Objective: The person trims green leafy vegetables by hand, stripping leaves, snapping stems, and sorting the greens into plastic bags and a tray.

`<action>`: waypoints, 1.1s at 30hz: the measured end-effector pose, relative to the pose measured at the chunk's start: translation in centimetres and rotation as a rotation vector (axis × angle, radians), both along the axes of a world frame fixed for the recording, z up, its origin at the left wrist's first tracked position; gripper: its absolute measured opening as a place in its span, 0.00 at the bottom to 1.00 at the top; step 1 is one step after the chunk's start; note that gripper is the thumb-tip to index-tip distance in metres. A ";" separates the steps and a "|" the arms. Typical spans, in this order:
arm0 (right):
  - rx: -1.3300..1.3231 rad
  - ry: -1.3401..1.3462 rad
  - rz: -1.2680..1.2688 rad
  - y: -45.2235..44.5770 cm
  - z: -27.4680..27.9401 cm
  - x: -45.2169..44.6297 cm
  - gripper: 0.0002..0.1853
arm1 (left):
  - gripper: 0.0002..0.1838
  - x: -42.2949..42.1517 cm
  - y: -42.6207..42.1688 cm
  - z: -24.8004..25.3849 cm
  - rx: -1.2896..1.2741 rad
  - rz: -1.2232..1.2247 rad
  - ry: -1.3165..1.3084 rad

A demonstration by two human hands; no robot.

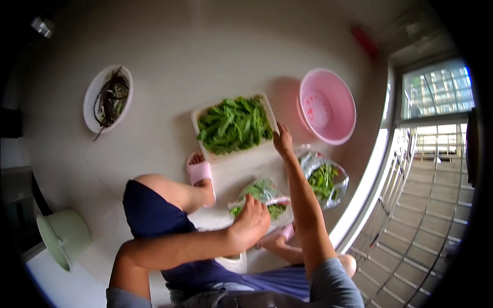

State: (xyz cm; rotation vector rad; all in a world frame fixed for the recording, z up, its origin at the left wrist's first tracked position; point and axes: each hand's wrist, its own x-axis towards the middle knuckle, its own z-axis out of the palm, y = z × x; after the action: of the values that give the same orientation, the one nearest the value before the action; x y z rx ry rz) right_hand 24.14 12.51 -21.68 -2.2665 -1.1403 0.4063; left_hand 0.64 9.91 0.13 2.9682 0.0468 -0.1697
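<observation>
Centrally placed tray (209, 157): rectangular and pale, with a thin raised rim, set slightly askew on the smooth, light floor (154, 92) before the person.
Greens (233, 123): a heaped mound of long, soft leaves inside that tray, pointing many ways and covering most of its base.
Near bag (263, 189): crinkled, see-through plastic between the tray and the person, with leaves showing at its edges.
Second bag (309, 163): clear, shiny film gathered loosely around more leafy stems, to the right of the near bag.
Basin (336, 110): round, deep, smooth and pink, with red marks on its bottom, beyond the second bag.
Oval basket (94, 97): white, its sides pierced with small holes, well apart at far left; dark, thin, tangled strands (113, 97) trail over its rim.
Left hand (250, 222): elbow bent, forearm crossing above the lap, fingers curled downward over the near bag; whether they grip anything cannot be told.
Right hand (283, 141): arm stretched forward nearly straight, fingers at the tray's right edge; the fingertips are too blurred to tell whether they grasp it.
</observation>
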 end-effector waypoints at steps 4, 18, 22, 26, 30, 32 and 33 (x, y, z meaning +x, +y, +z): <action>-0.090 0.252 -0.028 -7.7 3.6 -2.5 0.10 | 0.05 0.8 -0.1 -0.8 -0.009 0.027 -0.015; -0.564 0.308 -0.209 -26.9 -0.8 -10.0 0.19 | 0.14 3.7 0.9 0.6 -0.074 -0.036 0.091; -0.542 0.245 -0.146 -25.5 -2.4 -9.6 0.18 | 0.14 3.4 1.0 0.0 -0.042 -0.036 0.107; -0.651 0.141 -0.109 -25.3 -4.2 -9.5 0.14 | 0.13 3.1 0.8 -0.5 -0.055 -0.035 0.140; -0.622 0.094 -0.112 -26.0 -5.3 -9.4 0.11 | 0.12 3.3 1.0 -0.3 -0.036 -0.037 0.161; -0.591 0.052 -0.049 -26.0 -4.0 -9.1 0.09 | 0.12 3.4 1.1 -0.5 -0.040 -0.035 0.157; -0.580 0.112 -0.025 -25.7 -3.1 -8.9 0.09 | 0.12 3.5 1.2 -0.5 -0.040 -0.027 0.149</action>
State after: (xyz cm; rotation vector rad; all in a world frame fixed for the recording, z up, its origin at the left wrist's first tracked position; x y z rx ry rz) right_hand 15.27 -13.24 -24.74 -2.6955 -1.0271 0.9427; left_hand 4.14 11.07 -0.35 2.9118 0.0210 -0.3900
